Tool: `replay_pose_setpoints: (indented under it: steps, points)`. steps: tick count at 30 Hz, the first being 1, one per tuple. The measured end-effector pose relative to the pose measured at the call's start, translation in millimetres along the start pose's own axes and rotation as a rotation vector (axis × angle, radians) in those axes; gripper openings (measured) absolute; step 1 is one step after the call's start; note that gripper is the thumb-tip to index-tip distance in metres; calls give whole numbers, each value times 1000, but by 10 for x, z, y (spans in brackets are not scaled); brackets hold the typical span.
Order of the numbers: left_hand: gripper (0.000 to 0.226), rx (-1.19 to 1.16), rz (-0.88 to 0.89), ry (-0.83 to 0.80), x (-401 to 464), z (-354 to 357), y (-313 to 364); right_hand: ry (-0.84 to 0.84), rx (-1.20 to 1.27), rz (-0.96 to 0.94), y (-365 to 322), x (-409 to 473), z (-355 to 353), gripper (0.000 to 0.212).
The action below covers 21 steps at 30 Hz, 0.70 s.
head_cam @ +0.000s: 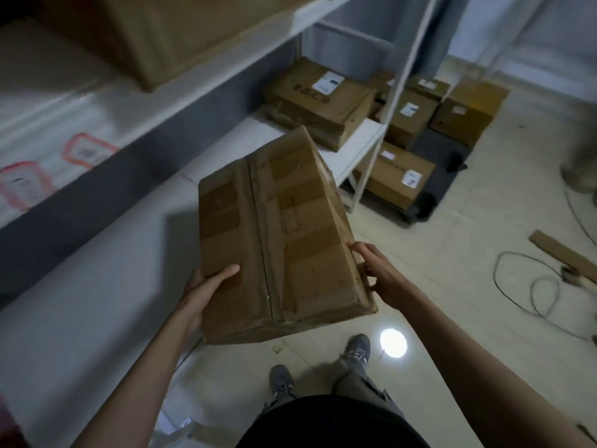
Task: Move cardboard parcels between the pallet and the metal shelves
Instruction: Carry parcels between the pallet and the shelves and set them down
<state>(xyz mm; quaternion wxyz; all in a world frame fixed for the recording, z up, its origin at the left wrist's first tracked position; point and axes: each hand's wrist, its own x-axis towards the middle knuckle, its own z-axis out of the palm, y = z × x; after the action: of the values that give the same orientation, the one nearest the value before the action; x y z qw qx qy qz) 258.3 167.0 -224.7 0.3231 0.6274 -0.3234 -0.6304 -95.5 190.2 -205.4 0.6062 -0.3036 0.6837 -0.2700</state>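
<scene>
A taped, dented cardboard parcel (277, 234) is held in the air in front of me, tilted, over the front edge of the low white metal shelf (106, 292). My left hand (203, 292) grips its near left corner, thumb lying on the top face. My right hand (379, 276) holds its right side, fingers curled against the edge. Another parcel (319, 103) with a white label lies further along the same shelf. Several labelled parcels (400, 176) are stacked on a dark pallet (436, 176) on the floor behind the shelf's end.
An upper shelf board (200, 82) carries a large carton (181, 37) and runs overhead on the left. White uprights (400, 88) stand at the shelf end. Cables (529, 286) and a cardboard strip (565, 253) lie on the tiled floor to the right. My feet (319, 370) stand below.
</scene>
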Motion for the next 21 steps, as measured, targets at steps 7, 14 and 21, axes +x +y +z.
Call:
replay_pose_setpoints:
  steps: [7, 14, 21]
  points:
    - [74, 156, 11, -178, 323, 1454, 312, 194, 233, 53, 553, -148, -1264, 58]
    - [72, 287, 63, -336, 580, 2909, 495, 314, 383, 52, 830, -295, -2468, 57]
    - [74, 400, 102, -435, 837, 4092, 746, 402, 459, 35, 887, -322, -3409, 61]
